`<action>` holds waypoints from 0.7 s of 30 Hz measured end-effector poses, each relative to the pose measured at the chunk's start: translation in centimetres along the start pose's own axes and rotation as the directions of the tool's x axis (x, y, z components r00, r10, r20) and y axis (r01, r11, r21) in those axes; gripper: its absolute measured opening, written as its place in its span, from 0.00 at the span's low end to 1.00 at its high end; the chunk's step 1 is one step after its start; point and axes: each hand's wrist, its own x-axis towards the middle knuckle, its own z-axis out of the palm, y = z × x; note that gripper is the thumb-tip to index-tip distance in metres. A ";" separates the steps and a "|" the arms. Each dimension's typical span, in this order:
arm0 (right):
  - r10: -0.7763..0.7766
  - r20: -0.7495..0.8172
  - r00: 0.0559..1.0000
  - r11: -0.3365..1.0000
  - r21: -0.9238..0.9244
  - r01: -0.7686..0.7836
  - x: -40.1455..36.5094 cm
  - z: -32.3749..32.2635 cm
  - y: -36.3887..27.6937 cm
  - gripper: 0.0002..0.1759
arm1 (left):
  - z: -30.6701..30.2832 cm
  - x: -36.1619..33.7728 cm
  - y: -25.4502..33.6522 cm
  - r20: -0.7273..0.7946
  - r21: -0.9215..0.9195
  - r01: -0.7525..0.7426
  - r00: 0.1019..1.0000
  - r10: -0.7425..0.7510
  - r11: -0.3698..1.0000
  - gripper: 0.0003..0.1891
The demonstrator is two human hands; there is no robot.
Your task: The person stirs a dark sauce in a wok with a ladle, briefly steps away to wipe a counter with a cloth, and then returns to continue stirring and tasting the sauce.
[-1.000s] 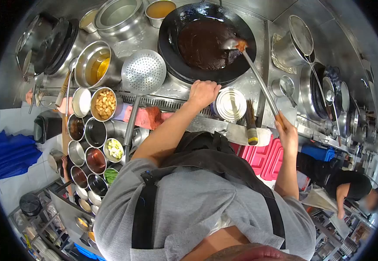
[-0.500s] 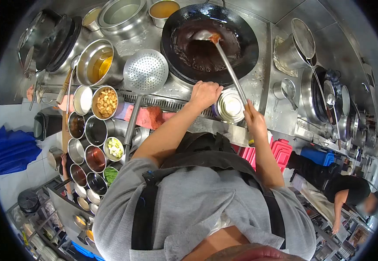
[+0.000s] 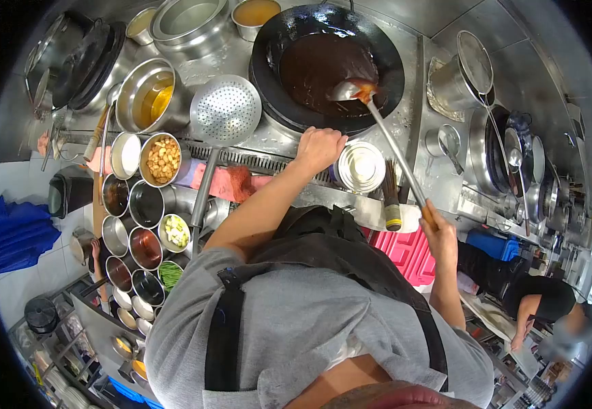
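Evidently the step in hand is working the dark sauce (image 3: 316, 65) round inside the wok (image 3: 267, 78), where it lies pooled at the bottom. The right hand (image 3: 440, 238), to the near right of the wok, has its grip wrapped round the wooden end of a long ladle (image 3: 397, 151); the ladle's steel bowl is in the near right part of the wok, at the sauce, with something reddish on it that I cannot identify. The left hand (image 3: 320, 148) is at the wok's near rim with fingers curled; I cannot tell whether its grip pinches anything or merely rests.

To do this well, I judge, the bowl should sweep along the wok's curved bottom and out to the edges of the pool, so that nothing catches and the reddish matter spreads evenly. A low, level stroke should avoid slopping over the rim. The handle also needs room: the round tin (image 3: 361, 168) and the bristle brush (image 3: 391, 198) are on the wok's near side, and the perforated skimmer (image 3: 226, 109) sits just left of it.
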 end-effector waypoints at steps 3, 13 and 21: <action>-0.129 -0.017 0.992 0.935 0.332 0.127 0.1 3.8 1.5 0.31 | -0.1 0.1 0.0 0.017 -0.012 0.006 1.000 -0.005 1.000 0.17; -0.232 -0.144 0.962 0.966 0.086 0.245 11.7 9.2 -2.0 0.26 | 0.4 0.1 -0.3 0.043 0.000 0.013 0.999 -0.013 1.000 0.17; 0.041 -0.036 0.999 0.980 0.198 -0.033 12.3 7.1 -6.3 0.26 | 0.2 0.0 -0.3 0.010 -0.006 0.007 1.000 -0.007 1.000 0.17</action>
